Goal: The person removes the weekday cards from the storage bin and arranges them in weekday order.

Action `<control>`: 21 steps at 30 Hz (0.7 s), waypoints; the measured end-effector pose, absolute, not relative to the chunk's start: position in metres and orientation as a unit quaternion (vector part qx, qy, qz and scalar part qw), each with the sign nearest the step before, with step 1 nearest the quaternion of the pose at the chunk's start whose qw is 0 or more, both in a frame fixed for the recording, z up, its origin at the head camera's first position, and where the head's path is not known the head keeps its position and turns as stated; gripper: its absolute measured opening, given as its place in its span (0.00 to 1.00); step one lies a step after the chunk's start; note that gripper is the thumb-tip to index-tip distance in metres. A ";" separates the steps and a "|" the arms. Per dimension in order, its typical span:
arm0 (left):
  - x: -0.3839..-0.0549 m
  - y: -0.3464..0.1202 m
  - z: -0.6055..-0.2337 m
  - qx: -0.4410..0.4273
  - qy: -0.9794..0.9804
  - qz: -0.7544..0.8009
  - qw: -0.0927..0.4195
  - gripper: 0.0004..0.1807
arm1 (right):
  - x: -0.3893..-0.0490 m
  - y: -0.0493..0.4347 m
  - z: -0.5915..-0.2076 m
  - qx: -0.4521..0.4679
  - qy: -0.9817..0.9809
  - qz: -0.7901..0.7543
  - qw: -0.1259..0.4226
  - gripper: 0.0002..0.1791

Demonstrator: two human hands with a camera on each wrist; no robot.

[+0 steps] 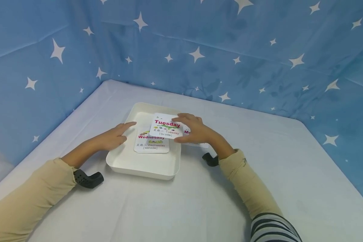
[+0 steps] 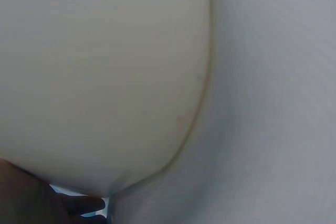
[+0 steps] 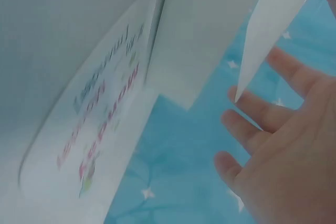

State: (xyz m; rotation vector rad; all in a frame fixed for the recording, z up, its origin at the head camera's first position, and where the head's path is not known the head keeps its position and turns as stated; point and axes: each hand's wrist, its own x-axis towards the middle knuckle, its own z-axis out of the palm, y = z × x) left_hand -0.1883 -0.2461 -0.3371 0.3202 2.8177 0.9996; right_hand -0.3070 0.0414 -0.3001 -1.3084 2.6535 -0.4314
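My right hand [image 1: 196,129] pinches a white card printed "Tuesday" [image 1: 164,126] by its right end, between thumb and fingers. The card is held over the right part of a white tray [image 1: 145,171]. Inside the tray lies a "Wednesday" card [image 1: 151,148], partly covered by the Tuesday card. In the right wrist view the held card [image 3: 273,19] shows its blank back at a slant. My left hand [image 1: 112,137] reaches over the tray's left rim, index finger stretched out and thumb apart from it. From the left wrist, the tray's outer wall [image 2: 105,77] fills much of the view.
A card starting with "Mo" [image 1: 199,145] lies on the white-covered table [image 1: 260,151] at the tray's right side, partly hidden by my right hand. Dark curved pieces [image 1: 89,179] sit at both wrists. A blue star-patterned curtain [image 1: 199,40] stands behind the table.
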 end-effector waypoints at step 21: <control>-0.185 -0.245 -0.335 0.100 0.937 0.328 0.068 0.31 | -0.318 0.093 -0.297 -0.422 0.889 -0.155 0.081 0.39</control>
